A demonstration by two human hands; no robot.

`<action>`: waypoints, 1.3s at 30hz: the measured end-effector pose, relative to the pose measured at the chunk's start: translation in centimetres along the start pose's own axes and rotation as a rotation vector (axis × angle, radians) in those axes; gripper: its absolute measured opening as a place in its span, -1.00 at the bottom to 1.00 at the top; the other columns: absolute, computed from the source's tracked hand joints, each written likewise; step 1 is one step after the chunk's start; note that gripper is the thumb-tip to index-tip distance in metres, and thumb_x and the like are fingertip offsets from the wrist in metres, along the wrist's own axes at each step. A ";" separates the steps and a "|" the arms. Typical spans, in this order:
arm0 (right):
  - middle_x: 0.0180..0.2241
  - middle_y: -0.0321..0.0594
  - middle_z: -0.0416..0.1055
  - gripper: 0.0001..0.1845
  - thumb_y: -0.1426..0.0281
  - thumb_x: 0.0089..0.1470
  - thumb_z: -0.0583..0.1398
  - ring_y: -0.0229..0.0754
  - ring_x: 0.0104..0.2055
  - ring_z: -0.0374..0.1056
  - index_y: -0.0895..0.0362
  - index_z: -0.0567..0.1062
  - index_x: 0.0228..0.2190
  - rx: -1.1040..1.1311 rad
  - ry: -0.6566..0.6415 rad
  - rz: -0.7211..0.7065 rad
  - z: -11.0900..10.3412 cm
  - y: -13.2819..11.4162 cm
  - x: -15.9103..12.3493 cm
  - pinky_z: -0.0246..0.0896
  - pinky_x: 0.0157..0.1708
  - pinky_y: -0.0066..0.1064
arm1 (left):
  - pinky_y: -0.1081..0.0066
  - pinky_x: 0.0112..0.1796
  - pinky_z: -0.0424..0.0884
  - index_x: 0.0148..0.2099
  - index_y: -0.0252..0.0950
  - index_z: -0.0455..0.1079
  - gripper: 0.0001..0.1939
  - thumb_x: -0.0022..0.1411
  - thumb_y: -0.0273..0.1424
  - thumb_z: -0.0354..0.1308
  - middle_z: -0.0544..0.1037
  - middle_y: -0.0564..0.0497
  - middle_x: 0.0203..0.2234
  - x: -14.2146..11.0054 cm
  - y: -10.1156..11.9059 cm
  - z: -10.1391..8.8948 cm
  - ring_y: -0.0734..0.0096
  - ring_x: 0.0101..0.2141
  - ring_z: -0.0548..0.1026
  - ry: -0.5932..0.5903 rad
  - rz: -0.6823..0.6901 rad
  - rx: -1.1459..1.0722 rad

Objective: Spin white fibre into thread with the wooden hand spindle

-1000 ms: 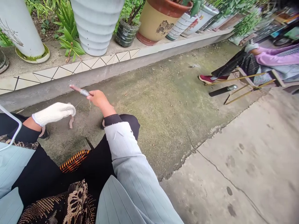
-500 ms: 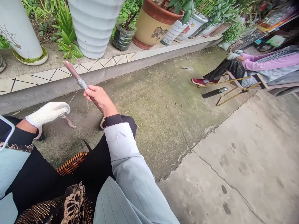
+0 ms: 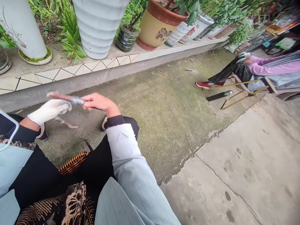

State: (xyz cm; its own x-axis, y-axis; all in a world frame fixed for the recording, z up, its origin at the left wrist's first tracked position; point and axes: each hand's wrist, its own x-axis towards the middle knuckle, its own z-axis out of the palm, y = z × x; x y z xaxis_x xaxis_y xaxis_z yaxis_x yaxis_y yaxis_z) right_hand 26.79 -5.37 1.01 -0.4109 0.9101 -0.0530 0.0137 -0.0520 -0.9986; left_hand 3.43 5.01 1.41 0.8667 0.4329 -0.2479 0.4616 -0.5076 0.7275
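Head view: the right hand [image 3: 97, 102] grips the upper stick [image 3: 61, 96] beside its wire wrap [image 3: 77, 100]; the free end extends above the gloved left hand [image 3: 51, 110]. The left hand is closed on the lower stick [image 3: 70, 125], which projects below the palm. Along the ledge [image 3: 55, 72], a cut bottle [image 3: 127, 39] contains a woody-stemmed plant. A tan pot [image 3: 150, 29] contains a leafy plant. A saucer [image 3: 47, 57] supports a white pot [image 3: 29, 34]; its contents are out of frame.

At upper left, a tall white ribbed pot [image 3: 99, 28] stands on a pale tiled ledge [image 3: 52, 74]; at upper right, a person [image 3: 254, 67] in lilac sleeves [image 3: 274, 68] sits on a gold-legged chair [image 3: 270, 85].
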 end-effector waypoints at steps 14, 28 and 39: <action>-0.49 -0.29 0.40 -0.83 0.38 0.05 0.16 -0.37 -0.53 0.19 0.19 0.52 -0.37 -0.689 0.393 0.541 0.4 1.2 1.6 0.05 -0.49 -0.51 | 0.52 -0.34 0.21 -0.38 -0.37 0.31 -0.71 0.27 -0.28 -0.06 0.37 0.09 -0.49 0.0 0.8 0.6 0.53 -0.45 0.26 -0.209 0.167 0.091; -0.52 -0.33 0.33 -0.69 0.19 0.07 0.20 -0.45 -0.58 0.12 0.21 0.35 -0.44 0.088 0.407 -0.010 -0.4 -0.2 -0.1 0.04 -0.57 -0.60 | 0.54 -0.52 0.17 -0.23 -0.39 0.36 -0.65 0.27 -0.20 -0.08 0.32 0.08 -0.56 0.0 1.7 0.4 0.56 -0.57 0.19 -0.072 -0.004 -0.094; -0.49 -0.19 0.44 -0.87 0.40 0.01 0.20 -0.32 -0.50 0.23 0.22 0.51 -0.45 -0.837 0.136 0.661 0.8 1.5 2.3 0.05 -0.47 -0.46 | 0.52 -0.39 0.28 -0.33 -0.33 0.40 -0.64 0.19 -0.14 -0.03 0.46 0.03 -0.47 -0.1 0.8 1.0 0.47 -0.48 0.34 -0.210 0.103 0.005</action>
State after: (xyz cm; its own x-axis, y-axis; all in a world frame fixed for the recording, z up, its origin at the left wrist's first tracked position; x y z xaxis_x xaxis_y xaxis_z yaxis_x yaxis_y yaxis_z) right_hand 25.14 -3.64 -0.62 0.0110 0.8457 -0.5335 0.8370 -0.2997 -0.4578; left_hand 3.93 3.81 1.39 0.9293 0.2149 -0.3005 0.3694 -0.5446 0.7530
